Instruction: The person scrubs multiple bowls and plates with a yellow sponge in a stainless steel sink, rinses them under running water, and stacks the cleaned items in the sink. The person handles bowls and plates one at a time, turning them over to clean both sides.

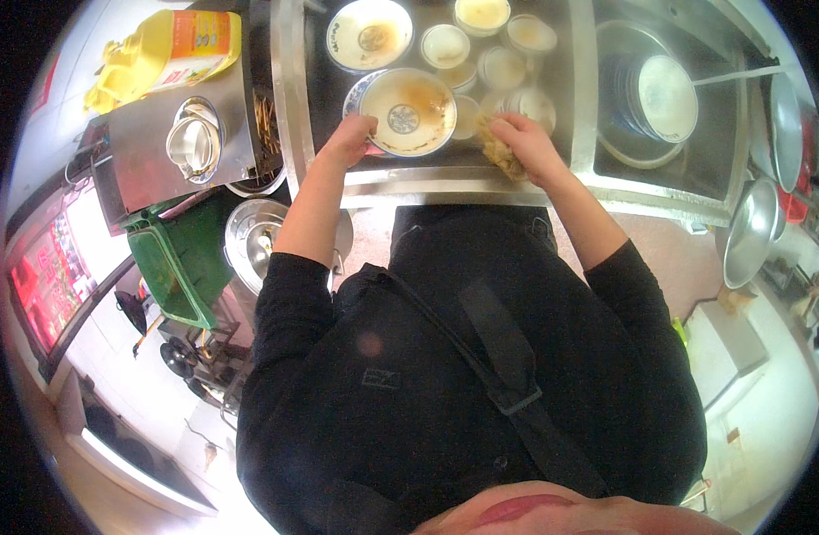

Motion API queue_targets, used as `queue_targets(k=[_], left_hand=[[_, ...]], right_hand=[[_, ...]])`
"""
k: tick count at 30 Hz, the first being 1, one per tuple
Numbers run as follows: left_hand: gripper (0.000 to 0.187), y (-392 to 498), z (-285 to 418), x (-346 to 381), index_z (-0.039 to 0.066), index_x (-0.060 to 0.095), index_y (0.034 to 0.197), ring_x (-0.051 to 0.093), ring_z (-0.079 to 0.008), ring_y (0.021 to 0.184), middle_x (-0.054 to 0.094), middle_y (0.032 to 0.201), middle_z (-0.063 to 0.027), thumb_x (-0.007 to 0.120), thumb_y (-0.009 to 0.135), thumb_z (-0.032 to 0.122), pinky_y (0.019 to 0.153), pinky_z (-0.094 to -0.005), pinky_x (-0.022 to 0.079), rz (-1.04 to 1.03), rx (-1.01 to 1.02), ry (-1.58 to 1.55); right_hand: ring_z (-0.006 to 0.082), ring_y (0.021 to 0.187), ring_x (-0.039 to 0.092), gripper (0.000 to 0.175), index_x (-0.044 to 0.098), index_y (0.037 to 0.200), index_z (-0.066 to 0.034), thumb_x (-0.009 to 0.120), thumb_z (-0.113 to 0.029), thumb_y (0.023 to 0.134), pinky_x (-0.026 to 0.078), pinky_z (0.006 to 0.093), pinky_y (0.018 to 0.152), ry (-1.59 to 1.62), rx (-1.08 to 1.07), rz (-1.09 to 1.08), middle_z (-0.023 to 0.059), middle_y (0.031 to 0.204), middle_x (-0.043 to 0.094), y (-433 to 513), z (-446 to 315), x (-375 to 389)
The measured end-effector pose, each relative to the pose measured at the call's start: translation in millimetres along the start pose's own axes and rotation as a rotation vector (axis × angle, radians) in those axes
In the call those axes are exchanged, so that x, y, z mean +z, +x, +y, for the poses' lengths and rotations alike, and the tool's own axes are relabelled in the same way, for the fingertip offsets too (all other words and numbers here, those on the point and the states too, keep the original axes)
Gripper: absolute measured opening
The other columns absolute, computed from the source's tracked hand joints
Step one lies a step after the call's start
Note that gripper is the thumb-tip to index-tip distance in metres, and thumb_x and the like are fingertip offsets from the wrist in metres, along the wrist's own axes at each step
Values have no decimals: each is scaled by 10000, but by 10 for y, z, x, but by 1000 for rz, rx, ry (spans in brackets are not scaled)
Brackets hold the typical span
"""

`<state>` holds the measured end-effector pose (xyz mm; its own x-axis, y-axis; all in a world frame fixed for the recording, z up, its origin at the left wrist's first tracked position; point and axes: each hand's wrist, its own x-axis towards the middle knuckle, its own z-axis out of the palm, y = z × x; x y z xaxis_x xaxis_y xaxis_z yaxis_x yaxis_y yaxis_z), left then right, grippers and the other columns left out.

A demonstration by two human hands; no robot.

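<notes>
My left hand [353, 139] grips the rim of a blue-and-white bowl [409, 112], which has brown residue inside and is held over a stainless steel sink [449, 179]. A patch of pink shows beneath that hand. My right hand [526, 147] holds a yellowish scrubbing cloth or pad [501, 150] near the sink's front edge, apart from the held bowl. Behind the held bowl lies another patterned bowl [370, 37] with brown residue. Several small white bowls [445, 46] sit in the sink, some looking submerged or blurred.
The right basin holds a stack of bowls [667, 99] within a large round vessel. On the left steel counter [138, 144] are a yellow jug [165, 57] and nested bowls [196, 144]. A green bin [172, 267] and a metal pot [250, 244] stand below, left.
</notes>
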<state>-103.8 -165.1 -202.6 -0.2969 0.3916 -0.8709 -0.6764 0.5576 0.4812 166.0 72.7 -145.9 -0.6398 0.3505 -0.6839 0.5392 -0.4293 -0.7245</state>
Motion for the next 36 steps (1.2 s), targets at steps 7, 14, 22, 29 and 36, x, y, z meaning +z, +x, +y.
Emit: queue_targets(k=[7, 14, 22, 29, 36], left_hand=[[679, -341, 203, 765, -5, 431, 1443, 659, -281, 1053, 622, 1223, -165, 695, 862, 227, 816, -422, 591, 220, 288, 135], [766, -695, 604, 1557, -39, 478, 1436, 562, -426, 1246, 579, 1330, -310, 672, 885, 455, 1090, -449, 420, 425, 712, 709], [709, -833, 1251, 1542, -5, 414, 1486, 653, -266, 1067, 605, 1277, -198, 618, 895, 329, 796, -405, 557, 85, 316, 307], [569, -624, 757, 2005, -22, 454, 1431, 604, -265, 1137, 591, 1307, -191, 571, 918, 193, 994, -362, 479, 165, 697, 100], [594, -783, 1403, 1642, -25, 509, 1416, 623, -325, 1232, 635, 1289, -211, 576, 933, 314, 962, -456, 548, -226, -108, 388]], right_hand=[[250, 1091, 661, 503, 625, 1315, 8, 675, -254, 889, 511, 363, 958, -510, -212, 45, 164, 1172, 711, 39, -145, 59], [400, 1257, 575, 581, 573, 1357, -20, 655, -174, 803, 435, 456, 1107, -365, -626, -84, 226, 1341, 614, -18, -430, 705], [312, 1241, 585, 461, 636, 1291, -91, 639, -137, 832, 437, 476, 1086, -1304, -1359, 34, 126, 1299, 626, 515, -388, -255], [329, 1150, 622, 398, 680, 1222, -121, 621, -64, 832, 484, 505, 1002, -971, -959, 91, 139, 1196, 656, 337, -323, 124], [289, 1154, 620, 267, 716, 1080, -164, 644, -149, 824, 460, 477, 1068, -1397, -1602, -38, 77, 1163, 662, 535, -258, -787]])
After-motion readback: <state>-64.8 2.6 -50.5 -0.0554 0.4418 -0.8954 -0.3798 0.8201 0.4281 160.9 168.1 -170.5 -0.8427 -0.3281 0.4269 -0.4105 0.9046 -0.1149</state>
